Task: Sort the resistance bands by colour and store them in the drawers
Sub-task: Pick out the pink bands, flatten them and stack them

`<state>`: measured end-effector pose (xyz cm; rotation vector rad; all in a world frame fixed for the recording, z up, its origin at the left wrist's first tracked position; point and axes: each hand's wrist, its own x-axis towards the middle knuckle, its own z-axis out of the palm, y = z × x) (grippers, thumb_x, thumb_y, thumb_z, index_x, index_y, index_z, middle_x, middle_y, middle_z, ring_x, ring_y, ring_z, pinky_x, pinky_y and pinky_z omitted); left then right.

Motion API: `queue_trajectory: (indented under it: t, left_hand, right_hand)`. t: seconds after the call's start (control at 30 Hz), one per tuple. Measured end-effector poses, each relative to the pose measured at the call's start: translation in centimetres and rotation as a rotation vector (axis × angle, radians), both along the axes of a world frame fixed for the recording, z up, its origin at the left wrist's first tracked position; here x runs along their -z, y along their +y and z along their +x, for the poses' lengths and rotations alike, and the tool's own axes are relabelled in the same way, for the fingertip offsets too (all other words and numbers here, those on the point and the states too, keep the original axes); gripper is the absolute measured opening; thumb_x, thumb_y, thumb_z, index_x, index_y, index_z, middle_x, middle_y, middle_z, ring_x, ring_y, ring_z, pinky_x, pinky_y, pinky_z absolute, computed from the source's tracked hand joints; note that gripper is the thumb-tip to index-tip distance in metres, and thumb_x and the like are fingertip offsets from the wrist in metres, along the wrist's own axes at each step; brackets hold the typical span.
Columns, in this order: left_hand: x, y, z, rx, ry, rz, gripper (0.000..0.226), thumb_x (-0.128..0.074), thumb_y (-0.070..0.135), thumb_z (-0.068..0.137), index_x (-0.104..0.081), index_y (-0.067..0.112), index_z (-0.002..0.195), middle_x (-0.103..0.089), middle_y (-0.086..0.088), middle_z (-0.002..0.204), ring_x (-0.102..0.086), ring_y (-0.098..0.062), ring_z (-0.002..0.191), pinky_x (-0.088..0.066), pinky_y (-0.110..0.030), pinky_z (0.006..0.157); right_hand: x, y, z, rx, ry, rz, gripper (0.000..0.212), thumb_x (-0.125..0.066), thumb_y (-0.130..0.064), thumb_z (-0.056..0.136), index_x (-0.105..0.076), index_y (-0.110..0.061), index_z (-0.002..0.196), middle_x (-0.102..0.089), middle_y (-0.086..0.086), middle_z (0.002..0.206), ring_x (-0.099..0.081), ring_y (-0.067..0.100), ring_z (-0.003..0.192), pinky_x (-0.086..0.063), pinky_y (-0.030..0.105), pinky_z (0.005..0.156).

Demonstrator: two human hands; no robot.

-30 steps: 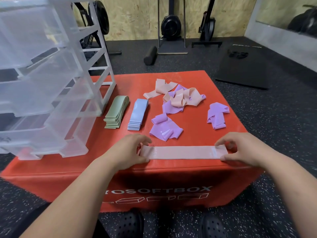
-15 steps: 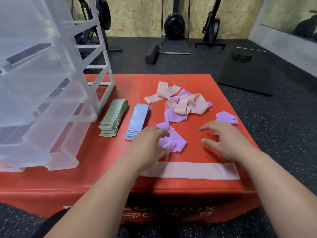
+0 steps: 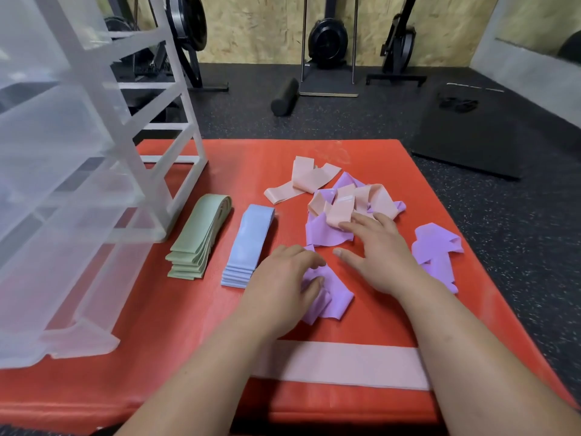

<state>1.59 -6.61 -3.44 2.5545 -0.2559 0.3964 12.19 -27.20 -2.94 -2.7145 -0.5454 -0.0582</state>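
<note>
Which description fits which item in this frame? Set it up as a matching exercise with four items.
Items
1. green stack
2. blue stack
3. flat pink band
4. left hand

Descriptions
A. lies flat along the near edge of the red box
B. closest to the drawer unit
C. grips a crumpled purple band
D. between the green stack and the left hand

Pairs: 1-B, 2-D, 3-A, 4-C

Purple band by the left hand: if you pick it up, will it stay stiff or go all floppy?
Probably floppy: the purple band lies crumpled and folded on the red box, so it would likely droop. It looks thin, so probably light. It shouldn't roll, being flat and limp.
</note>
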Motion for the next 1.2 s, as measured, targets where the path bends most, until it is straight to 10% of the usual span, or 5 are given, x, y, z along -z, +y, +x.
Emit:
queue_trajectory:
  t: [0.23,0.4,0.53,0.9,1.2]
  left_hand:
    - [0.1,0.3,0.3,0.005,0.002,-0.018,0.021,-0.068,0.027,0.094,-0.071,0.03,0.115,-0.066,0.015,0.106,-0.055,-0.012,0.102,-0.046,-0.028,0.088]
    - [-0.2,0.2,-0.2,-0.008,-0.005,-0.027,0.021,-0.068,0.028,0.094,-0.071,0.03,0.115,-0.068,0.014,0.108,-0.057,-0.014,0.103,-0.048,-0.031,0.09]
    - [-0.5,0.0,-0.7,-0.054,-0.041,-0.057,0.017,-0.069,0.027,0.095,-0.072,0.03,0.111,-0.068,0.014,0.104,-0.057,-0.013,0.099,-0.046,-0.028,0.086]
    - [-0.7,-1.3,-1.2,-0.081,0.009,-0.183,0.022,-0.065,0.033,0.094,-0.069,0.034,0.116,-0.067,0.017,0.11,-0.063,-0.008,0.101,-0.053,-0.036,0.091]
    - [-2.2,-4.6,-1.0,-0.009,0.143,-0.445,0.024,-0.072,0.033,0.096,-0.072,0.032,0.12,-0.07,0.026,0.097,-0.063,0.003,0.091,-0.04,-0.009,0.073]
  right_hand:
    - [0.0,0.8,0.5,0.042,0.008,0.072,0.047,-0.065,-0.045,0.096,-0.063,-0.029,0.14,-0.064,-0.002,0.137,-0.045,0.027,0.137,-0.038,0.046,0.115]
    - [-3.7,0.3,-1.6,0.124,-0.041,0.528,0.02,-0.083,-0.027,0.087,-0.081,-0.035,0.105,-0.077,-0.016,0.1,-0.065,-0.002,0.086,-0.045,0.009,0.076]
    - [-5.7,-0.5,-3.1,0.139,-0.045,0.835,0.031,-0.081,-0.012,0.084,-0.077,-0.035,0.104,-0.076,-0.011,0.089,-0.07,0.005,0.077,-0.056,0.023,0.077]
    - [-5.1,-4.1,-5.6,0.242,-0.099,0.584,0.014,-0.078,-0.025,0.091,-0.078,-0.029,0.104,-0.072,-0.011,0.103,-0.064,-0.004,0.086,-0.045,0.015,0.075]
    - [-7.2,-2.3,-8.5,0.212,0.284,1.295,0.01,-0.069,-0.007,0.098,-0.073,-0.011,0.107,-0.081,0.008,0.093,-0.076,0.015,0.082,-0.06,0.023,0.068]
